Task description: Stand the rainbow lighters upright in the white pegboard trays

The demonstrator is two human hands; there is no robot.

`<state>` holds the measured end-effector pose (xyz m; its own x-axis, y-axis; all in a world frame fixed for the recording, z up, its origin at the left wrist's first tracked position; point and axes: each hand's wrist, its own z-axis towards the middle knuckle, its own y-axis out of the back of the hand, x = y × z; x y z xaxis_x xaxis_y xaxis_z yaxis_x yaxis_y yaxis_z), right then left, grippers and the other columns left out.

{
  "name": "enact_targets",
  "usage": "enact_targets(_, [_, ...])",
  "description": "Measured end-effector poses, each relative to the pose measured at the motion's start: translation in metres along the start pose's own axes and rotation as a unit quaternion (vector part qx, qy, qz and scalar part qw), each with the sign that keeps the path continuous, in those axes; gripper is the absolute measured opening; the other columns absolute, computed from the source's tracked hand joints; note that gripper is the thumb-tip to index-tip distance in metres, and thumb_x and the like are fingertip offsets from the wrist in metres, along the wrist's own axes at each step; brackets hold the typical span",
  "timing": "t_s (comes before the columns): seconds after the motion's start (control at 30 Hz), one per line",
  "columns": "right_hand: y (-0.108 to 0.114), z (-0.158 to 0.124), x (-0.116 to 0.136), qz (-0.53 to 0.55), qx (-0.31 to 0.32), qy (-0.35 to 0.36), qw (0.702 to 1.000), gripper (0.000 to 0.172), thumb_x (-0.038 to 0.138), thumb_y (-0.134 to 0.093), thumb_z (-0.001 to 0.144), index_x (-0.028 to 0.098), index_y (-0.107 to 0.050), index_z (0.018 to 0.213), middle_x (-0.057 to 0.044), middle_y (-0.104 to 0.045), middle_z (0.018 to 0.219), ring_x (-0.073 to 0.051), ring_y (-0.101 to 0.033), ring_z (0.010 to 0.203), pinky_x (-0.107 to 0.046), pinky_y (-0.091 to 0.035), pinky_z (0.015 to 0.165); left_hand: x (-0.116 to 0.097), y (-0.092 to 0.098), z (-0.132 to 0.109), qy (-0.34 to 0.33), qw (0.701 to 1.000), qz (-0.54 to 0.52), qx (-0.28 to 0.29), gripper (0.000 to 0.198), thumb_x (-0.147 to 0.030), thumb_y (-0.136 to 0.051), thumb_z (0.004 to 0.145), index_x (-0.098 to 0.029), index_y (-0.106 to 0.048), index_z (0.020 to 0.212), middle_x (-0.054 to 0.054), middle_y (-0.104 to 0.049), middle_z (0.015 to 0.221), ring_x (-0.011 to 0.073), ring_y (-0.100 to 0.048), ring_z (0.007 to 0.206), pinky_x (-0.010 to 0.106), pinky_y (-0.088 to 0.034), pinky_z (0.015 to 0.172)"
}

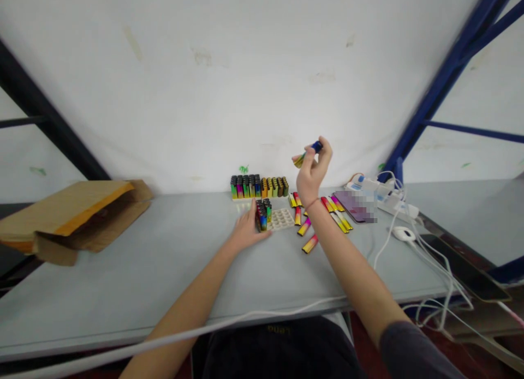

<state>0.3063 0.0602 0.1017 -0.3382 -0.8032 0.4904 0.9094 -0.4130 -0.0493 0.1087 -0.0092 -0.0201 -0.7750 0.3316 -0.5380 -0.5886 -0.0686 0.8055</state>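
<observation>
My right hand (311,169) is raised above the table and pinches a colourful lighter (308,153) by its ends, blue tip to the right. My left hand (246,230) rests flat on the grey table (164,270), fingers against the left side of a white slotted tray (281,219) that has a few lighters (263,214) standing in its left end. Several loose lighters (310,244) lie on the table right of the tray. A full row of upright lighters (258,186) stands at the back by the wall.
An open cardboard box (73,218) lies at the left. A purple phone (355,206), a power strip (382,196) with white cables and a white mouse-like device (403,234) sit at the right. A white cable (245,319) crosses the front edge. Blue shelf struts rise at right.
</observation>
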Motion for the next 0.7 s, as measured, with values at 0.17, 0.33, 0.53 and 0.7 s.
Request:
enact_targets(0.17, [-0.044, -0.03, -0.03, -0.029, 0.022, 0.026, 0.999, 0.048, 0.042, -0.028, 0.107, 0.023, -0.039, 0.15, -0.017, -0.059, 0.127, -0.024, -0.068, 0.106, -0.044, -0.058, 0.094, -0.003, 0.001, -0.001, -0.004, 1.0, 0.012, 0.006, 0.123, -0.052, -0.074, 0.076, -0.006, 0.002, 0.161, 0.028, -0.046, 0.151, 0.046, -0.049, 0.135, 0.059, -0.04, 0.109])
enact_targets(0.33, [-0.022, -0.082, -0.034, -0.08, 0.188, 0.135, 0.97, 0.036, 0.036, -0.036, 0.104, 0.022, -0.06, 0.127, -0.014, -0.07, 0.115, -0.023, -0.067, 0.111, -0.042, -0.057, 0.099, 0.001, -0.002, 0.0, -0.006, 1.0, 0.011, -0.008, 0.123, -0.052, -0.077, 0.075, -0.007, -0.001, 0.161, 0.028, -0.051, 0.147, 0.0458, -0.055, 0.13, 0.058, -0.044, 0.105])
enact_targets(0.53, [0.02, -0.105, -0.03, -0.134, 0.182, 0.092, 0.97, 0.04, 0.04, -0.038, 0.104, 0.018, -0.059, 0.13, -0.016, -0.072, 0.112, -0.025, -0.07, 0.101, -0.042, -0.058, 0.094, 0.004, -0.003, 0.0, -0.022, 1.0, -0.001, -0.022, 0.122, -0.053, -0.077, 0.075, -0.009, -0.003, 0.162, 0.027, -0.051, 0.148, 0.045, -0.054, 0.131, 0.058, -0.044, 0.107])
enact_targets(0.7, [0.037, -0.104, -0.019, -0.14, 0.147, -0.036, 0.978, 0.041, 0.042, -0.035, 0.103, 0.017, -0.059, 0.125, -0.015, -0.071, 0.117, -0.025, -0.067, 0.107, -0.04, -0.054, 0.094, 0.006, -0.003, 0.001, -0.026, 0.999, -0.02, -0.031, 0.124, -0.051, -0.079, 0.074, -0.01, -0.001, 0.162, 0.026, -0.053, 0.146, 0.0432, -0.056, 0.129, 0.057, -0.045, 0.106])
